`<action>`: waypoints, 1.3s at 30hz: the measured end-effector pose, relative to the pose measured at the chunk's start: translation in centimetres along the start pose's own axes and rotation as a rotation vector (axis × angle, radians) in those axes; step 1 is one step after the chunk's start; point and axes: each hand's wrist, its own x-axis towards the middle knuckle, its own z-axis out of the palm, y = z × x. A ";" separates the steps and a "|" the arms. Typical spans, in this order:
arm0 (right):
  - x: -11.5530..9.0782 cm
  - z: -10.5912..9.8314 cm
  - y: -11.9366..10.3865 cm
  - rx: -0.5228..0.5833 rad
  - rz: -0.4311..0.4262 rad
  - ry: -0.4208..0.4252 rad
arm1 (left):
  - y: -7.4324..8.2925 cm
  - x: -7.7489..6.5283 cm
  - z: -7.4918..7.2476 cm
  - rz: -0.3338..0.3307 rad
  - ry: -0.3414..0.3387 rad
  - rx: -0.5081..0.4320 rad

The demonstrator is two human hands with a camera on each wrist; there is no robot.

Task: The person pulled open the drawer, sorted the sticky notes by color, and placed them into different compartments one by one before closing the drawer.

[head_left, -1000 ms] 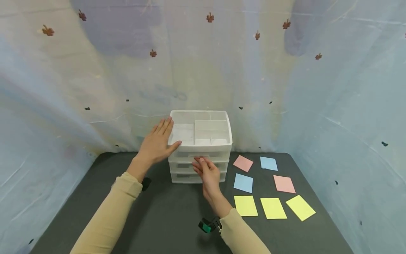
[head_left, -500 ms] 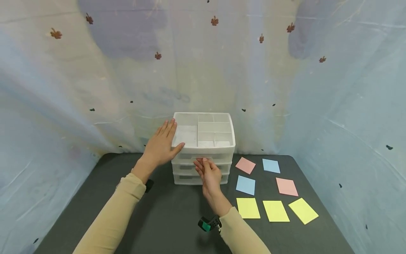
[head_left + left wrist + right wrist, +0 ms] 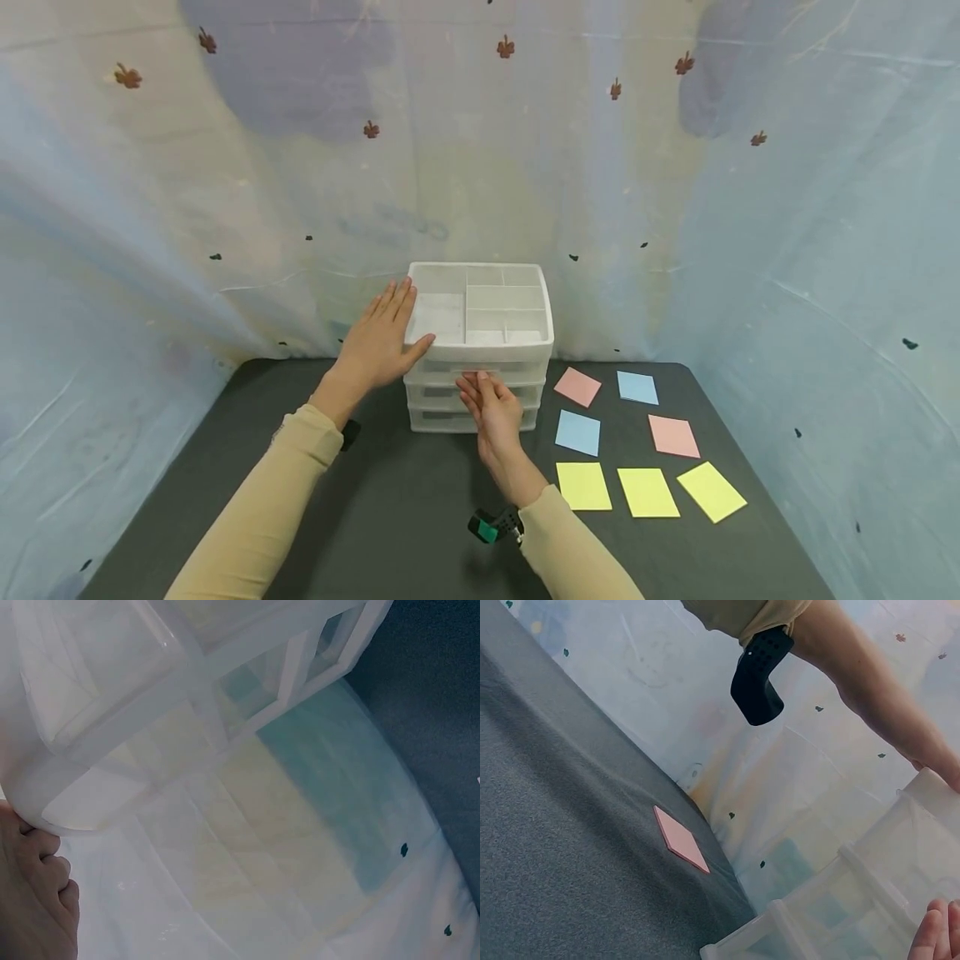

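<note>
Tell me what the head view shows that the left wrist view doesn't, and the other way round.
Only the head view shows the right hand at the front of the drawer unit, plus the three yellow squares and two blue squares.

Only the left wrist view shows white frame bars with the patterned backdrop visible between them.

Both share the left hand at the drawer unit, the dark table and the backdrop.

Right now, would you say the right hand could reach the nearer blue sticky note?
Probably yes: nothing covers that blue sticky note, though the right hand is busy at the top drawer.
</note>
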 end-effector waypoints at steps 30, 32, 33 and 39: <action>-3.6 -2.3 -0.2 -0.078 0.024 -0.075 | -0.1 0.8 -0.2 -0.013 -0.038 0.020; -4.1 -2.5 -0.3 -0.082 0.029 -0.080 | -0.1 0.7 -0.2 -0.009 -0.038 0.014; -4.4 -2.5 -0.3 -0.080 0.030 -0.083 | -0.1 0.7 -0.1 -0.007 -0.037 0.015; -6.0 -3.1 -0.4 -0.080 0.065 -0.105 | -0.1 0.4 0.0 -0.009 -0.039 -0.001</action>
